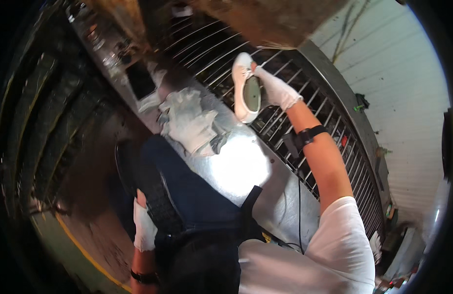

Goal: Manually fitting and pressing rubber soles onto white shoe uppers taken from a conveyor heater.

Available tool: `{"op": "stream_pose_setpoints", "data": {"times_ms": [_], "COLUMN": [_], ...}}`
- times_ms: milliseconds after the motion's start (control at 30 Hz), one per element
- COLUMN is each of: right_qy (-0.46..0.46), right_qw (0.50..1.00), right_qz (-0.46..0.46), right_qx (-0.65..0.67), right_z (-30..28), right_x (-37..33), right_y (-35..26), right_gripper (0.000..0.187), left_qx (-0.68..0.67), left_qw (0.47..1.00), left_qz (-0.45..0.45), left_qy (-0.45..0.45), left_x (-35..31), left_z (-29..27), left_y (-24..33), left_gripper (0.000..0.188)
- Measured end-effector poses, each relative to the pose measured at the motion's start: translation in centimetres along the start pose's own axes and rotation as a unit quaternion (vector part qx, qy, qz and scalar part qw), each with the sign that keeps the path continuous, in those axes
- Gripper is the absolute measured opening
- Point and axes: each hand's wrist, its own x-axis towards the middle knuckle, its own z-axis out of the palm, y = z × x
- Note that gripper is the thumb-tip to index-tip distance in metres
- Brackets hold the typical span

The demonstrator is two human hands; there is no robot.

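Note:
My right hand (pixel 275 89), in a white glove with bare fingertips, is closed on a white lace-up shoe (pixel 240 105). The shoe's greyish-green inside faces up, and it is above the metal rods (pixel 285 117) of a rack or conveyor. At the lower left my left hand (pixel 145 226), gloved in white too, is at the edge of a long black thing (pixel 155 196) with a ribbed surface. Its thumb shows there; the other fingers are mostly hidden. What the black thing is, I cannot make out.
Worn white and grey gloves (pixel 192 122) lie heaped on the metal ledge (pixel 290 191) beside the rods. A dark flat rectangle (pixel 140 80) lies farther up the ledge. A brown, worn housing (pixel 280 22) overhangs the rods. A black cable (pixel 299 210) runs down near my right arm.

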Motion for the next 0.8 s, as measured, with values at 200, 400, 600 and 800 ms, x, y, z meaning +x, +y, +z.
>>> {"op": "stream_pose_setpoints", "data": {"times_ms": [200, 400, 600, 800], "right_qy": [-0.049, 0.009, 0.031, -0.035], "right_qw": [0.993, 0.984, 0.983, 0.989], "right_qz": [-0.102, -0.165, -0.163, -0.144], "right_qx": [0.021, -0.072, -0.082, 0.028], "right_z": [-2.0, -3.0, -1.7, 5.8], "right_x": [-0.7, 1.0, -6.5, -18.7], "right_y": [-0.6, 1.7, 4.7, 13.0], "right_gripper": [0.053, 0.053, 0.062, 0.100], "left_qx": [-0.169, -0.119, 0.012, 0.044], "left_qw": [0.985, 0.989, 0.997, 0.998], "left_qz": [0.041, -0.002, 0.054, -0.038], "left_qy": [-0.011, -0.089, -0.055, -0.015], "left_x": [1.0, -0.7, -1.2, -0.6], "left_z": [2.3, 3.6, 2.7, 1.2], "left_y": [1.4, 2.7, 0.4, -2.3], "left_gripper": [0.073, 0.079, 0.074, 0.049]}}
